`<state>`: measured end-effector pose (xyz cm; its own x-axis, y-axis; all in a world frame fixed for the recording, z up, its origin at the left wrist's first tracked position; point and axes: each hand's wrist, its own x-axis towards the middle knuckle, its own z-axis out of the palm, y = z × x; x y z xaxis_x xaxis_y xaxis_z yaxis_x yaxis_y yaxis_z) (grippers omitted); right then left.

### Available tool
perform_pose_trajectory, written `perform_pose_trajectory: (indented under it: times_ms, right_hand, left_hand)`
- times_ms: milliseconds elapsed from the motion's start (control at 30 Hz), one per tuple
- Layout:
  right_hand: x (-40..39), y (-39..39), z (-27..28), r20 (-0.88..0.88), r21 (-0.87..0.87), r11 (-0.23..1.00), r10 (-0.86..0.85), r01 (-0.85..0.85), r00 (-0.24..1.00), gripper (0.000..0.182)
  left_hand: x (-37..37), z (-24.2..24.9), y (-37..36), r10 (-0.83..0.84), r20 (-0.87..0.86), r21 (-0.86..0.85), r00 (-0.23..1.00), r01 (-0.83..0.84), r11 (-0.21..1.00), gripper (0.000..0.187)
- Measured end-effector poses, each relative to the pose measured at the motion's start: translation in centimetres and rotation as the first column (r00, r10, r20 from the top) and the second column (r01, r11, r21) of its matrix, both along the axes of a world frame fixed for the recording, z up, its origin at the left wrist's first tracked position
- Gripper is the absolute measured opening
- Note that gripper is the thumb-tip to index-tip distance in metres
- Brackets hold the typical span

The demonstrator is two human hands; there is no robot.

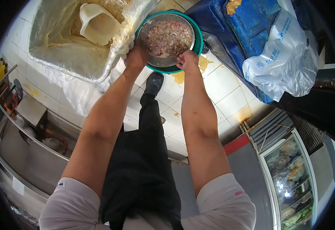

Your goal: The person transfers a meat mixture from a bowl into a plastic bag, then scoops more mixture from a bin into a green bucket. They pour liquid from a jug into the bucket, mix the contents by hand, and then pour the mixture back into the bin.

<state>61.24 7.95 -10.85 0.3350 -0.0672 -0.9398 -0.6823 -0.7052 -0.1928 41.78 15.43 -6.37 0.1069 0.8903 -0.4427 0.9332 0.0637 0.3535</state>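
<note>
A round metal bowl (167, 62) holds a pinkish, wet, minced-looking mass (168, 37) and sits inside a green basin (199, 38) at the top centre. My left hand (137, 58) is at the bowl's left side, beside the plastic-lined tub; its fingertips are hidden. At the lower right rim of the bowl, my right hand (187, 60) has its fingers curled and pinched against the edge. Whether it grips the rim or some of the mass is too small to tell.
Left of the bowl stands a plastic-lined tub (71, 63) with a white scoop (98, 25). A blue container (248, 34) with a plastic bag (282, 57) is at the right. Metal shelving (33, 145) and a glass-door fridge (292, 180) flank my body.
</note>
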Motion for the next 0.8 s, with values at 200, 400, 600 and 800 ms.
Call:
perform_pose_trajectory:
  times_ms: [200, 400, 600, 800]
  right_hand:
    - [-0.2, -0.6, 0.3, 0.076, 0.010, 0.994, 0.106, -0.107, 0.991, 0.016]
    - [-1.4, -1.7, 1.0, 0.091, 0.087, 0.977, 0.187, -0.195, 0.978, 0.019]
    - [-2.0, -1.6, 3.6, 0.174, 0.067, 0.940, 0.319, -0.334, 0.932, 0.022]
    - [-0.5, -0.3, 1.7, 0.041, 0.129, 0.967, 0.217, -0.220, 0.975, 0.028]
  left_hand:
    - [-0.6, 0.5, 0.7, -0.008, -0.094, -0.059, 0.996, 0.002, 0.998, 0.030]
    - [-2.2, -1.8, -0.2, -0.038, -0.045, 0.080, 0.998, 0.042, 0.996, 0.025]
    - [-2.3, -1.8, -1.2, -0.123, -0.138, 0.106, 0.983, 0.138, 0.985, 0.027]
    - [-2.1, -1.7, -1.2, -0.106, 0.056, 0.394, 0.993, 0.075, 0.916, 0.028]
